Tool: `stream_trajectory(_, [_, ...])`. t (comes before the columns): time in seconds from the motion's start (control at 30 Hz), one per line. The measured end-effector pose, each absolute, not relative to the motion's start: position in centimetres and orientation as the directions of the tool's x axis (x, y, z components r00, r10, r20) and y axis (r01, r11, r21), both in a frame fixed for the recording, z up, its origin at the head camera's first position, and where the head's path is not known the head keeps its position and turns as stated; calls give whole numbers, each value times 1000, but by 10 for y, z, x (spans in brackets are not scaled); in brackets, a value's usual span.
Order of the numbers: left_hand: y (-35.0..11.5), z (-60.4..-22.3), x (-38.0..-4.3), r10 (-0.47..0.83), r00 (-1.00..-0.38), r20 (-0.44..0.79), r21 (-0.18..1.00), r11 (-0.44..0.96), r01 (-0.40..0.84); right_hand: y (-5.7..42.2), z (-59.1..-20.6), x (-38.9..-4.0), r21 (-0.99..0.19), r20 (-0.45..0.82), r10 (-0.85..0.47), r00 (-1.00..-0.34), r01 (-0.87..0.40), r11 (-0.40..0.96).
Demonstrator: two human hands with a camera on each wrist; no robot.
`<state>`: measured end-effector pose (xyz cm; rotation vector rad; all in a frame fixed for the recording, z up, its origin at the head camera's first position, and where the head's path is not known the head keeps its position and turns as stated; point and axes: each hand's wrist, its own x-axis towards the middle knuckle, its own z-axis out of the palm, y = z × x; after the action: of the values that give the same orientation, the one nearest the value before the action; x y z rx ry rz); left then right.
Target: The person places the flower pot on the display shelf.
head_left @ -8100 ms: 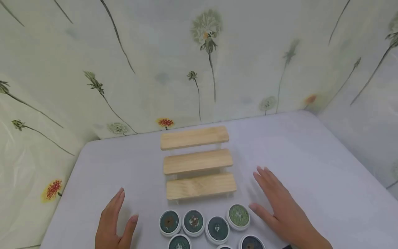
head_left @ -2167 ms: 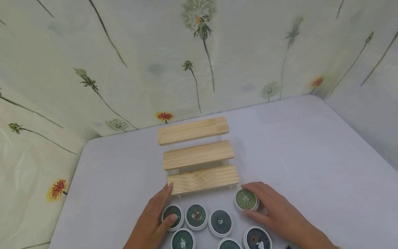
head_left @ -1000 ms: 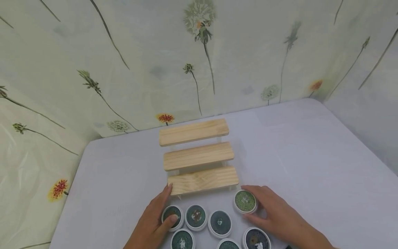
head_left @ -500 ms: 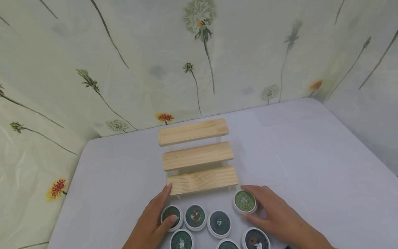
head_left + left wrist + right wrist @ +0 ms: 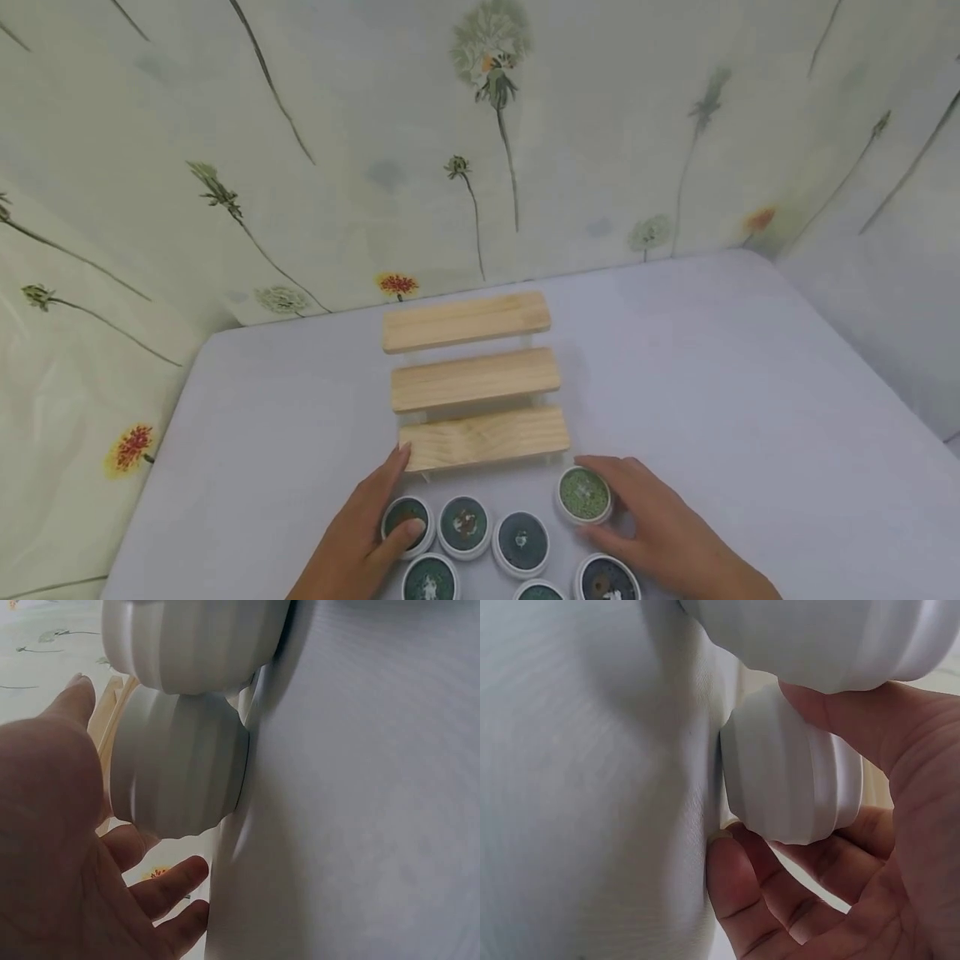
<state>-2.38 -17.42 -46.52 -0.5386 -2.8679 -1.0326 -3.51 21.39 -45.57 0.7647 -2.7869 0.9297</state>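
Observation:
Several small white fluted pots with round green tops stand on the white table in the head view. My right hand (image 5: 652, 533) holds the pot with the light green top (image 5: 584, 495), thumb and fingers round its sides. The right wrist view shows that white pot (image 5: 780, 769) between thumb and curled fingers, close to the tabletop. My left hand (image 5: 360, 533) is round the leftmost dark green pot (image 5: 400, 518), its thumb across the top. One left fingertip reaches the lowest board's left end. In the left wrist view a fluted pot (image 5: 180, 761) sits beside the fingers (image 5: 169, 889).
Behind the pots stands a three-step stand of pale wooden boards (image 5: 480, 442) on clear supports. Other pots include one with a bluish top (image 5: 521, 540) and one with a brown and white spot (image 5: 464, 523). A flower-printed sheet (image 5: 360, 150) rises behind the table.
Eight seconds ago both hands were spread apart from the pots. They have since come to the outer pots, and the light green one has shifted slightly. Over the last second the hands barely move.

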Motion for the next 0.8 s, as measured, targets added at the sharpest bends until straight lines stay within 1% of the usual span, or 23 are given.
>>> stream_trajectory(0.17, [-175,-464,-23,301,-944,134,618,719,317,212,-455,-37,-513,252,-428,-868,-494,702])
stream_trajectory(0.4, [-175,-472,-23,315,-937,148,611,716,338,213,-455,-33,-544,214,-408,-887,-456,704])
stream_trajectory(0.57, [-175,-471,-22,308,-938,161,604,720,341,213,-455,-33,-531,238,-419,-876,-479,699])
stream_trajectory(0.8, [-176,-467,-24,301,-943,143,615,719,323,212,-455,-36,-519,247,-423,-872,-488,702])
